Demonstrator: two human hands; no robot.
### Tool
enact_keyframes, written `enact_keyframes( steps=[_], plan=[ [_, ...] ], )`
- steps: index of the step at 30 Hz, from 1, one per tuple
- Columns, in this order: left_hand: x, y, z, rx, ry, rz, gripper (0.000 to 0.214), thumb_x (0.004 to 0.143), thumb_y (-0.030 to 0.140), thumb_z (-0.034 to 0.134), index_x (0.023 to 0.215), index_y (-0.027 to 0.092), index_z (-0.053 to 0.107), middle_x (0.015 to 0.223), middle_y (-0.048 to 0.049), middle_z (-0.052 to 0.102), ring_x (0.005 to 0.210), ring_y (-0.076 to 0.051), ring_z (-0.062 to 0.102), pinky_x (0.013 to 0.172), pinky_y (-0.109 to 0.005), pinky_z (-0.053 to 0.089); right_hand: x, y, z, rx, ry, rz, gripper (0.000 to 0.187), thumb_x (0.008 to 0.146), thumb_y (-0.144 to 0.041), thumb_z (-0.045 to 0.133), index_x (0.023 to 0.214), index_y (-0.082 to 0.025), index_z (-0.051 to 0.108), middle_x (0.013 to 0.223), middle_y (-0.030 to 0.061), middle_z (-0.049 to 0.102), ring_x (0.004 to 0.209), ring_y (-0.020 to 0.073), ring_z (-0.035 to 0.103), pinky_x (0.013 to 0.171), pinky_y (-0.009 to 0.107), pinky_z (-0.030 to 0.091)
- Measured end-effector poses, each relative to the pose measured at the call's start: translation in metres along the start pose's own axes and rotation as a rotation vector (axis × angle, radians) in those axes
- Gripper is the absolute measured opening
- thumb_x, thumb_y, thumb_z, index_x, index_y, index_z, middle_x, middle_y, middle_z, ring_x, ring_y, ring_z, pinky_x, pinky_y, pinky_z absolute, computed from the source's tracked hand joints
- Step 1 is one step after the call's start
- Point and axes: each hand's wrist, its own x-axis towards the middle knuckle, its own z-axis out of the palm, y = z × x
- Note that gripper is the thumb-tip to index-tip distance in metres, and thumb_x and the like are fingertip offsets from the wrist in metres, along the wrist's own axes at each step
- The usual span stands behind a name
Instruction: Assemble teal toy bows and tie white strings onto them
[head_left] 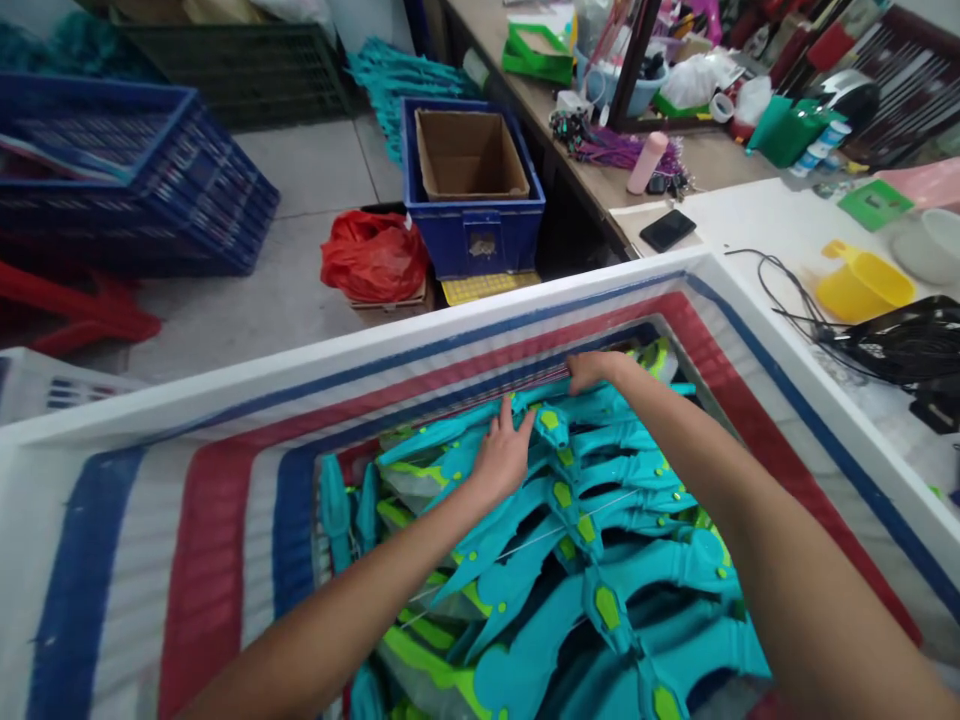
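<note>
Turquoise plastic toy bows with lime-green insets and thin white strings lie stacked in rows inside a deep box lined with striped cloth. My left hand rests over the far end of the stack, index finger stretched out and thumb apart, touching a bow there. Further right, my right hand is bent down against the far striped wall, its fingers curled round the farthest bow. Its fingertips are partly hidden. Both forearms reach across the stack. Grey and lime-green pieces show along the stack's left side.
The box's raised white rim surrounds the stack. Beyond it stand a blue bin holding a cardboard box, a red plastic bag and a blue crate. A phone, yellow scoop and black cables lie on the right-hand table.
</note>
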Motion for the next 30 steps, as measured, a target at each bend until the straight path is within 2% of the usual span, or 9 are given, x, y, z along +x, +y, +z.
enact_keyframes(
  steps=[5,8,12,16,17,19,23,27,30],
  plan=[
    [-0.029,-0.008,0.031,-0.176,0.186,0.053,0.052,0.081,0.008,0.053,0.131,0.018,0.046,0.158,-0.0166,0.009,0.133,-0.036,0.040,0.100,-0.046,0.048,-0.043,-0.010,0.004,-0.004,-0.035,-0.171,0.069,0.073,-0.048,0.069,0.131,-0.012,0.053,0.122,0.0140,0.064,0.107,0.0289,0.062,0.080,0.030,0.048],
    [-0.045,-0.005,0.035,-0.149,0.294,0.036,0.048,0.081,0.017,0.059,0.128,0.019,0.047,0.156,-0.0162,0.019,0.128,-0.035,0.046,0.093,-0.043,0.053,-0.072,-0.022,0.013,-0.142,0.081,-0.154,0.060,0.073,-0.035,0.071,0.125,-0.010,0.054,0.116,0.0178,0.065,0.104,0.0314,0.062,0.080,0.034,0.047],
    [-0.069,-0.007,0.011,-0.047,0.256,0.138,0.045,0.084,0.028,0.060,0.128,0.021,0.051,0.148,-0.0152,0.039,0.111,-0.032,0.060,0.072,-0.036,0.058,-0.104,-0.026,0.039,-0.187,0.205,-0.135,0.052,0.080,-0.038,0.065,0.123,-0.012,0.054,0.115,0.0196,0.062,0.110,0.0346,0.056,0.088,0.043,0.044],
    [-0.044,-0.028,-0.033,-0.136,0.355,0.119,0.035,0.093,0.037,0.046,0.119,0.018,0.060,0.114,-0.0103,0.067,0.105,-0.026,0.062,0.091,-0.037,0.052,-0.111,-0.022,0.057,-0.108,0.095,-0.123,0.057,0.075,-0.033,0.067,0.125,-0.012,0.051,0.126,0.0195,0.056,0.117,0.0348,0.050,0.092,0.045,0.042],
    [-0.027,-0.034,-0.042,-0.154,0.340,0.072,0.035,0.093,0.035,0.045,0.119,0.017,0.060,0.117,-0.0107,0.066,0.111,-0.026,0.060,0.097,-0.037,0.048,-0.109,-0.024,0.058,-0.091,0.049,-0.106,0.059,0.073,-0.028,0.067,0.126,-0.011,0.049,0.126,0.0193,0.056,0.115,0.0342,0.052,0.091,0.045,0.043],
    [0.015,-0.043,-0.054,-0.169,0.147,-0.043,0.036,0.090,0.029,0.047,0.120,0.013,0.059,0.127,-0.0122,0.061,0.119,-0.025,0.055,0.102,-0.034,0.043,-0.101,-0.030,0.059,-0.077,-0.011,-0.075,0.060,0.072,-0.021,0.064,0.128,-0.011,0.046,0.120,0.0185,0.060,0.110,0.0330,0.056,0.091,0.045,0.043],
    [0.075,-0.056,-0.055,-0.166,-0.145,-0.140,0.038,0.090,0.022,0.044,0.121,0.009,0.060,0.127,-0.0142,0.061,0.118,-0.024,0.057,0.100,-0.030,0.044,-0.093,-0.039,0.069,-0.098,0.128,-0.082,0.055,0.074,-0.015,0.059,0.127,-0.014,0.045,0.117,0.0170,0.061,0.102,0.0295,0.060,0.089,0.042,0.041],
    [0.085,-0.068,-0.056,-0.178,-0.340,-0.099,0.036,0.090,0.032,0.046,0.112,0.012,0.066,0.108,-0.0112,0.070,0.099,-0.023,0.065,0.086,-0.030,0.050,-0.116,-0.039,0.092,-0.128,0.246,-0.165,0.042,0.077,-0.012,0.055,0.119,-0.015,0.051,0.109,0.0147,0.062,0.093,0.0254,0.060,0.081,0.037,0.037],
    [0.084,-0.072,-0.056,-0.182,-0.421,-0.051,0.035,0.080,0.035,0.060,0.108,0.015,0.067,0.108,-0.0091,0.071,0.103,-0.023,0.063,0.087,-0.026,0.048,-0.155,-0.041,0.109,-0.174,0.395,-0.186,0.028,0.082,-0.009,0.050,0.108,-0.015,0.057,0.094,0.0120,0.063,0.082,0.0232,0.057,0.076,0.036,0.033]
  ],
)
